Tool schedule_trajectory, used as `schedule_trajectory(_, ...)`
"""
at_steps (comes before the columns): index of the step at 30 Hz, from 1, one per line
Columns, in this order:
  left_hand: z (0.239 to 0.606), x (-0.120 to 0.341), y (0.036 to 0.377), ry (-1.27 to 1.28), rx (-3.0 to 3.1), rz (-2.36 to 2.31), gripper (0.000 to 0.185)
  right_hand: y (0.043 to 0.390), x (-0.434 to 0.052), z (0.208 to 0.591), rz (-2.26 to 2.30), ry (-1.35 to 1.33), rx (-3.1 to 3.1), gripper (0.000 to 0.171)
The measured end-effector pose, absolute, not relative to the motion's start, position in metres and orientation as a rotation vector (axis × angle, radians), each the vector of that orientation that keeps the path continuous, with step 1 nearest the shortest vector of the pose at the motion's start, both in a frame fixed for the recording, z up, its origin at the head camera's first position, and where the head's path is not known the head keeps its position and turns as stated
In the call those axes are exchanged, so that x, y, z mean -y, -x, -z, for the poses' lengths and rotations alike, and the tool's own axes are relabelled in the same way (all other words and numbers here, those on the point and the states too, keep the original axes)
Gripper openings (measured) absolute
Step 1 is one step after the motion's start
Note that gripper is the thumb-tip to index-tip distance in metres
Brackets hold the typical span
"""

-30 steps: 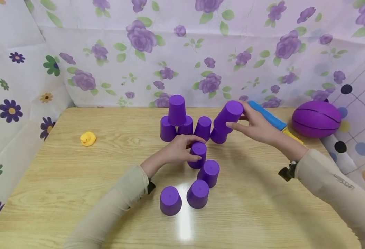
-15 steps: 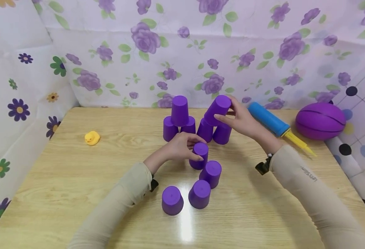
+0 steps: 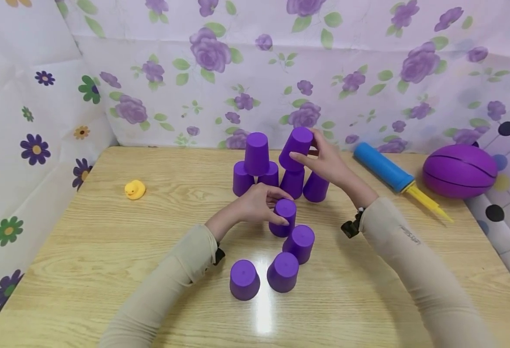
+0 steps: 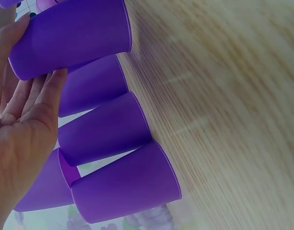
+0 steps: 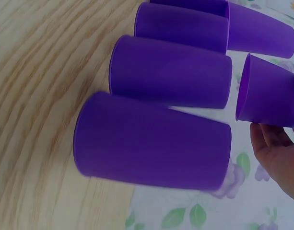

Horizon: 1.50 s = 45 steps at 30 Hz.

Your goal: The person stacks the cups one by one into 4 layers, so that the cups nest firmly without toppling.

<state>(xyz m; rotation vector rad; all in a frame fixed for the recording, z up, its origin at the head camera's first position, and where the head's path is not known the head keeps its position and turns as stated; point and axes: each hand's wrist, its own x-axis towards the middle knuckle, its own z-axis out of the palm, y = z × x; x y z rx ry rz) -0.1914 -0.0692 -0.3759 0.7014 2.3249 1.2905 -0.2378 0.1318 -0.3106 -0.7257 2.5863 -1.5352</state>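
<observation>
Head view: right hand (image 3: 324, 162), fingers gripping the tilted cup (image 3: 297, 147), has carried it leftward over the back row (image 3: 281, 180), closed base up-right. Left hand (image 3: 259, 205) still grips a front cup (image 3: 284, 217) on the worktop (image 3: 107, 241). Right wrist view: the cup's (image 5: 269, 98) rim faces the row.

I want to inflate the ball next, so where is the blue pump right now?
In the head view the pump lies at the table's far right, between the cup stack and the purple ball.
</observation>
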Motion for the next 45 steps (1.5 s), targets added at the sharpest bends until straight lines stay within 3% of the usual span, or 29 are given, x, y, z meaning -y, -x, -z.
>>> schedule_trajectory(9,0.375,0.069,0.19,-0.689,-2.312,-1.309,0.05,0.238,-0.123,0.313,1.543,0.702,-2.547,0.061)
schedule_trajectory(20,0.377,0.07,0.19,-0.669,-2.294,-1.325,0.05,0.265,-0.124,0.347,1.587,0.709,-2.456,0.063)
schedule_trajectory(32,0.38,0.071,0.192,-0.677,-2.317,-1.305,0.05,0.244,-0.114,0.321,1.529,0.736,-2.451,0.06)
schedule_trajectory(45,0.379,0.071,0.191,-0.663,-2.306,-1.325,0.05,0.244,-0.117,0.317,1.474,0.753,-2.463,0.061)
